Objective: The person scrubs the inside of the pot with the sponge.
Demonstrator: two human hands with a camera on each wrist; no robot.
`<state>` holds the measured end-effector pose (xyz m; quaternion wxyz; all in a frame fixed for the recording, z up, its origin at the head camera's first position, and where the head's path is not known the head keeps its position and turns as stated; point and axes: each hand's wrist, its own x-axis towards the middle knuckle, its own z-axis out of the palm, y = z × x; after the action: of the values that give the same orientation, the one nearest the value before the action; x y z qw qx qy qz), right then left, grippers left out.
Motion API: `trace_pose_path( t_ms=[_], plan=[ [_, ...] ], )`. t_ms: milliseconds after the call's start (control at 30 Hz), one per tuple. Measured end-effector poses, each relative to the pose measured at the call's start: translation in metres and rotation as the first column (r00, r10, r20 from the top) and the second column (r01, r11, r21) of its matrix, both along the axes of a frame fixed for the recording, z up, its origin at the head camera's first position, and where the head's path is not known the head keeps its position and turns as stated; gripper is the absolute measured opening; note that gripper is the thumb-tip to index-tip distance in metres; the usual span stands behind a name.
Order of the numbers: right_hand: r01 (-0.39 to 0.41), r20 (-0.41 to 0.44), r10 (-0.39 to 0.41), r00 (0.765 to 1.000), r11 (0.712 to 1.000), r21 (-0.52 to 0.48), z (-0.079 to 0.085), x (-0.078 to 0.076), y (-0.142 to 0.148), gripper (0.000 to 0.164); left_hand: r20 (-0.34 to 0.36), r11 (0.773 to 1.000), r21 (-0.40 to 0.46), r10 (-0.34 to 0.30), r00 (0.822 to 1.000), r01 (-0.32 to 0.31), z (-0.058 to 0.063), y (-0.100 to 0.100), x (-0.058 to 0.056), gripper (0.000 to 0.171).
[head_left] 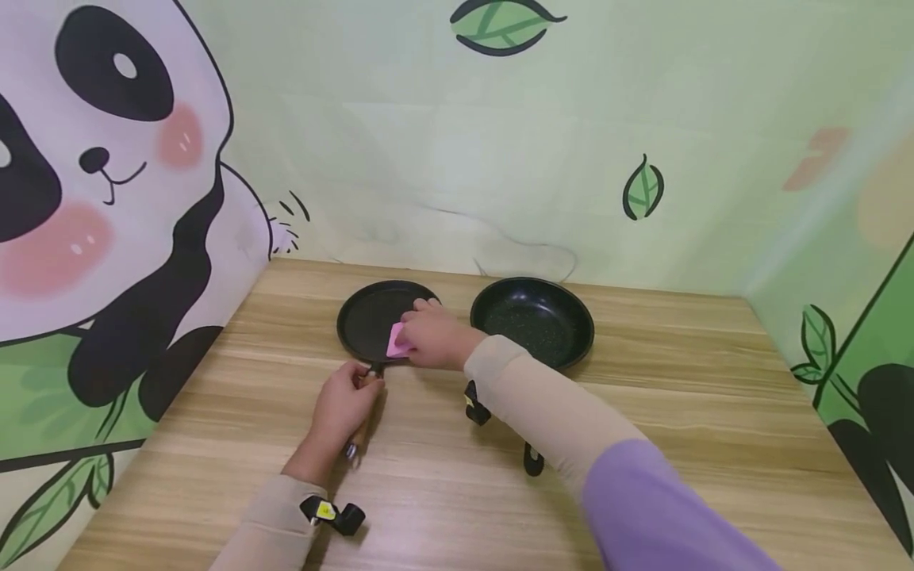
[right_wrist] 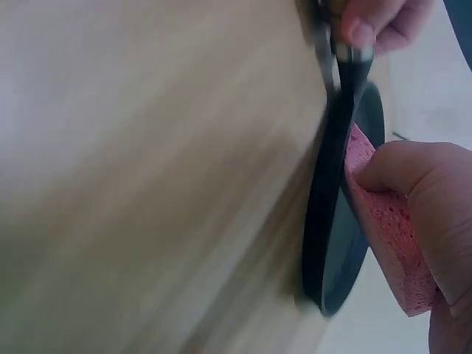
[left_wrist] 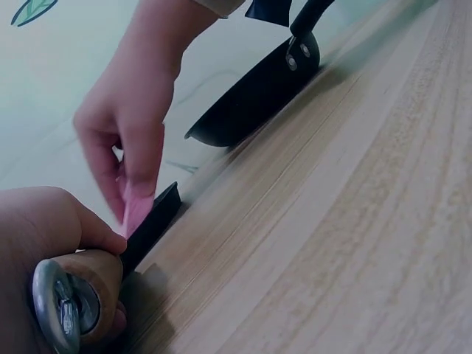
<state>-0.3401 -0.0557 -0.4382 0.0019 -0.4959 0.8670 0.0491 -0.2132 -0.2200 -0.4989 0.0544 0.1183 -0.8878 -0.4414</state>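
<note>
A flat black griddle pan (head_left: 367, 317) with a wooden handle (head_left: 362, 428) lies at the back left of the table. My left hand (head_left: 343, 404) grips that handle close to the pan; in the left wrist view the handle's metal end ring (left_wrist: 55, 306) faces the camera. A pink sponge (right_wrist: 394, 236) is pinched between the thumb and fingers of my right hand (head_left: 435, 335). The sponge is over the near right part of the pan's surface, and the right wrist view shows it at the pan's rim. Part of the pan is hidden behind my right hand.
To the right stands a deeper black frying pan (head_left: 531, 317), its black handle (head_left: 532, 460) pointing toward me and partly covered by my right sleeve. Both pans rest on a wood-grain table (head_left: 685, 381). A wall covering (head_left: 400, 159) with a panda and leaves rises behind.
</note>
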Motion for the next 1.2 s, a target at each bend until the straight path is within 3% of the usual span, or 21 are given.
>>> trace_pose_path(
  t_ms=[200,800,1200],
  plan=[
    [0.008,-0.018,-0.007,1.000,0.999,0.039,0.008,-0.011,0.017,0.022,-0.002,1.000,0.002,0.009,1.000,-0.009,0.000,-0.003,-0.001,0.025],
    [0.057,-0.162,-0.046,0.986,0.996,0.067,0.006,-0.029,0.034,0.017,0.011,1.000,-0.017,-0.005,1.000,0.005,-0.001,-0.004,0.000,0.026],
    [0.116,-0.311,-0.059,0.948,0.979,0.170,0.004,-0.049,0.030,0.015,-0.006,1.000,0.011,0.019,1.000,-0.019,-0.003,-0.001,0.000,0.023]
  ],
)
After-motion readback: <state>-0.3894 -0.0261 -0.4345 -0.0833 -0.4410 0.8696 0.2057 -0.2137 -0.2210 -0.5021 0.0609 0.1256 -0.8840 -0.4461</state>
